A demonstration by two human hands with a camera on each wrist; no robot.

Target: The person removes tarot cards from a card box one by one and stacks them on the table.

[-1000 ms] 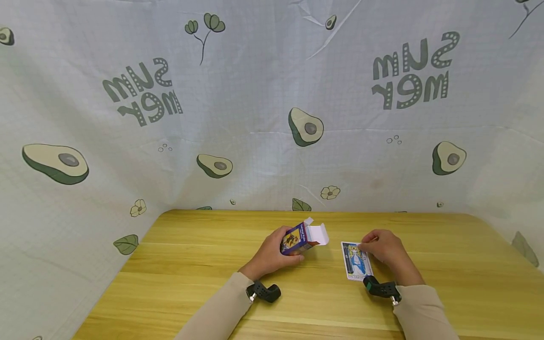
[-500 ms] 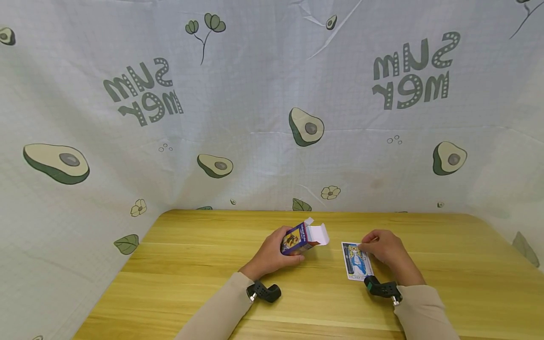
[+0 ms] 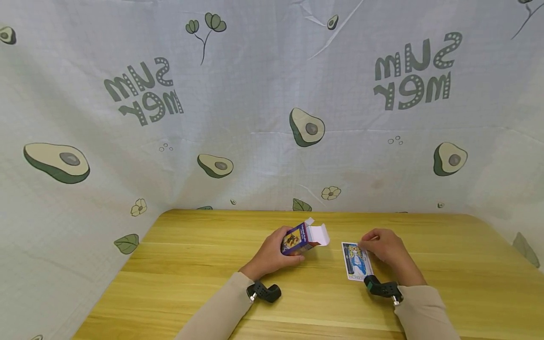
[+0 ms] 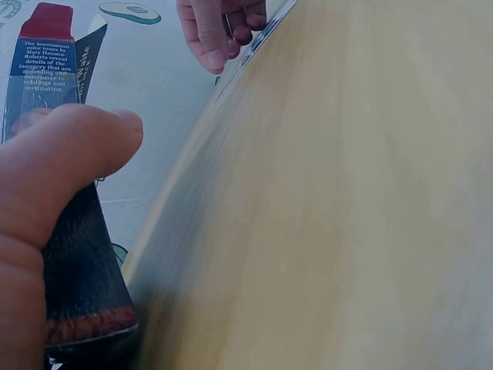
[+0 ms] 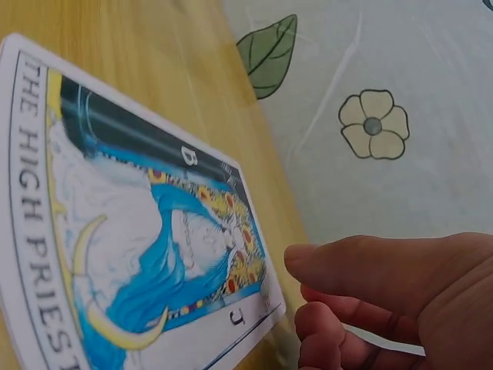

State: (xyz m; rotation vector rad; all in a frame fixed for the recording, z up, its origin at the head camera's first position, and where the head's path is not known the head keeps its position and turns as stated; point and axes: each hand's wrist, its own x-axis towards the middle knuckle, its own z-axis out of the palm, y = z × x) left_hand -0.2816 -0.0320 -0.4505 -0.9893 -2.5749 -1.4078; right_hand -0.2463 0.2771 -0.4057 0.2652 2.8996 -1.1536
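My left hand [image 3: 272,252] grips a purple card box [image 3: 293,240] tilted with its open end to the right; its white flap stands out. In the left wrist view the thumb [image 4: 85,146] lies across the box's printed side [image 4: 50,65]. To the right, a tarot card [image 3: 356,262] lies face up, lettered "THE HIGH PRIEST…" in the right wrist view. Whether more cards lie beneath it, I cannot tell. My right hand [image 3: 384,246] hovers at the card's upper right corner. Its thumb [image 5: 347,258] and bent fingers are beside that corner, with nothing visible between them.
A wooden table [image 3: 191,283] bears the things. Behind it and along both sides hangs a pale cloth [image 3: 255,94] with avocado prints, close to the table's back edge. Black wrist cameras sit on both forearms, the right one [image 3: 380,287] overlapping the card's lower corner.
The right thumb appears to have drawn back slightly from the card's corner. The left hand and box have stayed in place.
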